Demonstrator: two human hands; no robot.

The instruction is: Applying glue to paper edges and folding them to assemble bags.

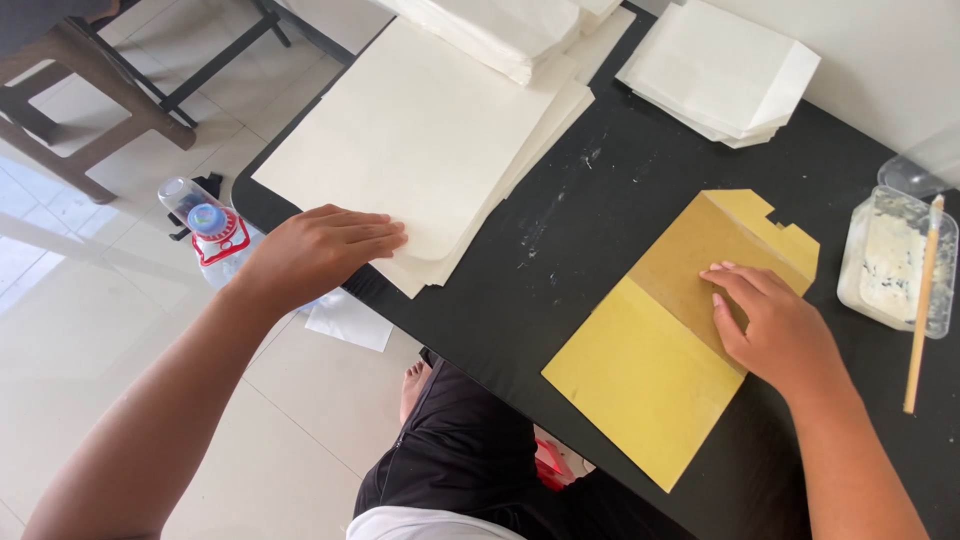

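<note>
In the head view, we see our left hand (318,250) lying flat and open, fingers together, on the near corner of the stack of big cream paper sheets (420,140) in the upper middle of the frame. It grips nothing; it only presses down.

Our right hand (775,325) sits at the right side of the frame. It is open too, with its fingertips (722,272) pushing on the brown cardboard piece (700,260) that lies on the flat yellow paper sheet (640,375).

Both papers rest on the black table (600,220). At the far right stands a clear plastic tub of white glue (890,265) with a thin wooden stick (922,310) leaning across it. A pile of folded white paper bags (720,70) lies at the top. At the left edge, down on the floor, stands a clear plastic bottle with a blue cap (205,225).
</note>
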